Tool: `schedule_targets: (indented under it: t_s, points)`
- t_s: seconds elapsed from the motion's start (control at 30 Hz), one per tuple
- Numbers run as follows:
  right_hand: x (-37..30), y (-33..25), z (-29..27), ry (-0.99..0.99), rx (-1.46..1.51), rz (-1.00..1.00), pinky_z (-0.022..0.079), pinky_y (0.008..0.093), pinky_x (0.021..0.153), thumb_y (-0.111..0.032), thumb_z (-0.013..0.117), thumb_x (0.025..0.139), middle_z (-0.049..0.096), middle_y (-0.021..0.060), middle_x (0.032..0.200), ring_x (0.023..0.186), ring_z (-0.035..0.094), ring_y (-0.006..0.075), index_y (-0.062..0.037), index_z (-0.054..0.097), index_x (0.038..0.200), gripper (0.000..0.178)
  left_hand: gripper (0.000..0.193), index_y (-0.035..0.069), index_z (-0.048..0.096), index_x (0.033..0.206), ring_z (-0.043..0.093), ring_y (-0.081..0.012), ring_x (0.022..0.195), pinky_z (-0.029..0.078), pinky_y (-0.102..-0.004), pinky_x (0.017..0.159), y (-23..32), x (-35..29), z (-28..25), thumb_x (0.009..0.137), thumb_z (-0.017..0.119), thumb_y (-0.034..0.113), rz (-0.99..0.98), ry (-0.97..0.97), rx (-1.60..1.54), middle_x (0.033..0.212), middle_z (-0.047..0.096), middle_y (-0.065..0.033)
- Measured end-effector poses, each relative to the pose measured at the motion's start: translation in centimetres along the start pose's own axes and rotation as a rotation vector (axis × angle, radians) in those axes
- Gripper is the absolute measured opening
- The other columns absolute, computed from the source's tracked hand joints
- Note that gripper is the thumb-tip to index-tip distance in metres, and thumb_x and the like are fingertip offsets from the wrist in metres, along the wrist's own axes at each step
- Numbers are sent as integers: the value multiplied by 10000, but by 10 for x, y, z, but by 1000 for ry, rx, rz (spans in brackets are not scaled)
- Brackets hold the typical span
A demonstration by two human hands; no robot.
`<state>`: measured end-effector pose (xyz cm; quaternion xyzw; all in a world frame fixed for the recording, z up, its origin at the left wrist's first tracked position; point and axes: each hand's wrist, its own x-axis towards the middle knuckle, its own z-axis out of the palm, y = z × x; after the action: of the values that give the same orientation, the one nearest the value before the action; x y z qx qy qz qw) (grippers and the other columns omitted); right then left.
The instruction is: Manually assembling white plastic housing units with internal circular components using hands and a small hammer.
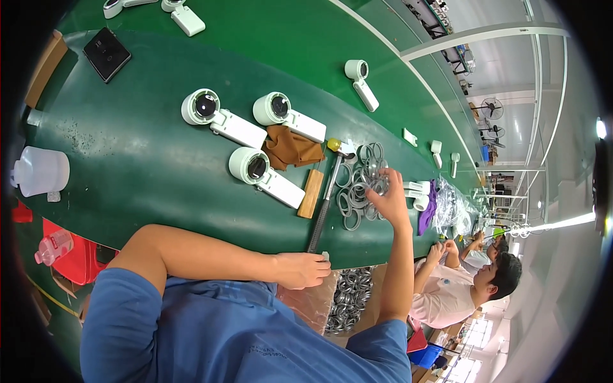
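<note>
My right hand [391, 203] reaches over a loose pile of grey rings [361, 185], its thumb and fingers apart. Its fingertips are at the rings; no ring is plainly gripped. At the bench's near edge, my left hand [301, 270] has its fingers curled together, and whatever they hold is hidden. A small pale piece [325, 256] shows beside those fingertips. Between the hands lies a hammer [325, 198] with a yellow striking face and a dark grip. A wooden block [311, 193] rests left of it. Three white handheld fans [249, 165] lie farther left, beside a brown cloth [290, 148].
An open box of many grey rings [350, 297] stands below the bench edge. Purple cloth [428, 207] and clear plastic bags [452, 207] lie to the right, where a co-worker [447, 290] sits. More white fans [363, 86] lie across the green surface. A translucent jug [43, 171] stands far left.
</note>
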<state>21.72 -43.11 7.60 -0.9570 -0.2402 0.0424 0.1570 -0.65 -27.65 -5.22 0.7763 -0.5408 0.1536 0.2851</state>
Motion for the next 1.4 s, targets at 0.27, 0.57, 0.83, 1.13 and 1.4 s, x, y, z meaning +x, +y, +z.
schedule_targets:
  t_s: [0.27,0.57,0.83,1.13,1.4]
  points:
    - [-29,16,7,294,90,-56,459,358,929,-90,722,850,570,94,1188,1126,549,226,-30,566,1217,403,164,120,632,760,582,-243,960,448,-408,882,1,11,9,713,679,270,196,310,-186,917,620,-55]
    - [-144,62,99,759,229,265,392,280,590,-131,625,978,484,20,739,673,417,89,0,559,877,178,239,89,667,974,661,-287,883,527,-426,746,-97,-45,-297,783,678,232,-11,671,314,993,676,-77]
    - [-126,27,90,566,123,356,390,327,528,-151,623,972,522,39,622,568,462,120,8,555,814,234,722,99,500,1413,530,-374,1261,457,-479,1052,-288,-295,-386,806,757,395,-1325,760,963,1379,563,-159]
    - [-134,31,97,591,127,326,387,328,506,-118,621,944,522,41,598,538,476,116,-4,568,791,198,635,108,489,1374,558,-380,1210,501,-481,985,-308,-332,-390,826,756,284,-1708,654,631,1351,537,-105]
    - [-137,-55,97,594,852,5,377,279,561,-34,613,888,548,22,682,626,466,102,1,572,789,112,566,40,428,1366,561,-332,1222,472,-418,1031,-172,-244,-392,883,719,84,-667,1136,954,1422,439,-201]
